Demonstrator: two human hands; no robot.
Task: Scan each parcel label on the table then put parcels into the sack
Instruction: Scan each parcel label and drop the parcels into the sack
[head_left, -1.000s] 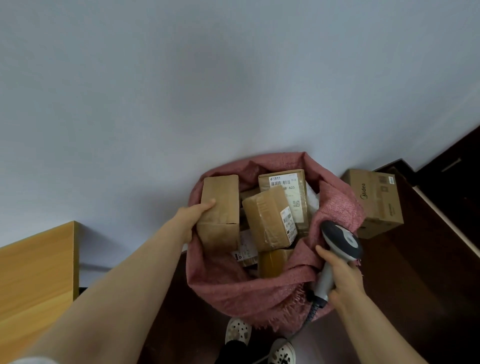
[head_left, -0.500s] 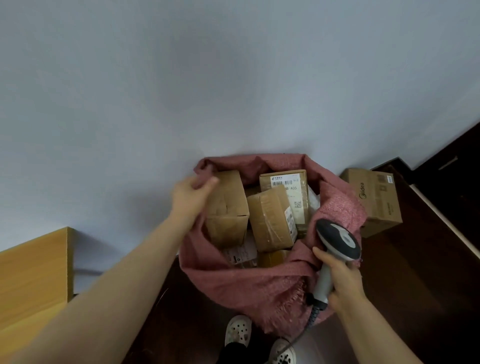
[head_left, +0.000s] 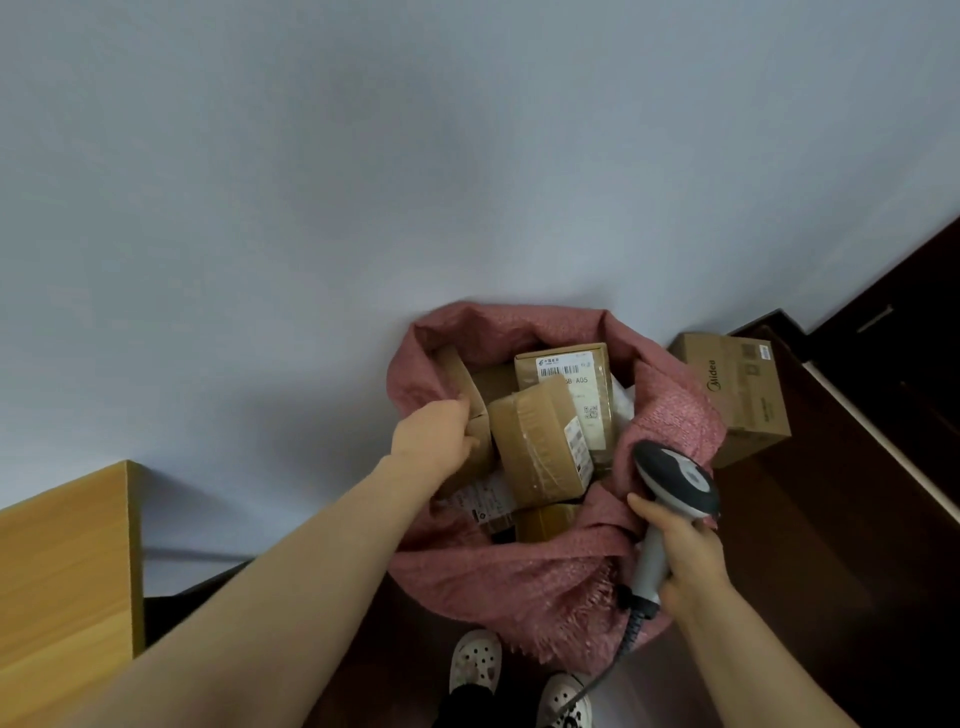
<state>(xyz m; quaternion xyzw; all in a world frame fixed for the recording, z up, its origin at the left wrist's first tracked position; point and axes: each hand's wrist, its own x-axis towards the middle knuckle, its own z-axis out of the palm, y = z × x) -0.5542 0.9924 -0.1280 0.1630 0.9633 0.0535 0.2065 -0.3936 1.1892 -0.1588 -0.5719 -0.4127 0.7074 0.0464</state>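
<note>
A pink woven sack (head_left: 524, 577) stands open on the floor against the wall, holding several brown cardboard parcels. My left hand (head_left: 434, 441) reaches into its left side and grips a plain brown parcel (head_left: 470, 395) that sits upright against the sack's wall. Beside it lie a taped parcel (head_left: 540, 447) with a side label and a labelled parcel (head_left: 566, 374) behind. My right hand (head_left: 680, 558) holds a grey and black handheld scanner (head_left: 672, 480) by its handle at the sack's right rim.
A larger printed carton (head_left: 737, 395) stands on the floor right of the sack. A wooden table edge (head_left: 67, 561) is at the lower left. Dark furniture (head_left: 883, 415) fills the right. My feet in white clogs (head_left: 475, 660) are just below the sack.
My left hand has carried the plain parcel deeper into the sack's left side and turned it upright. My right hand and the scanner have barely moved.
</note>
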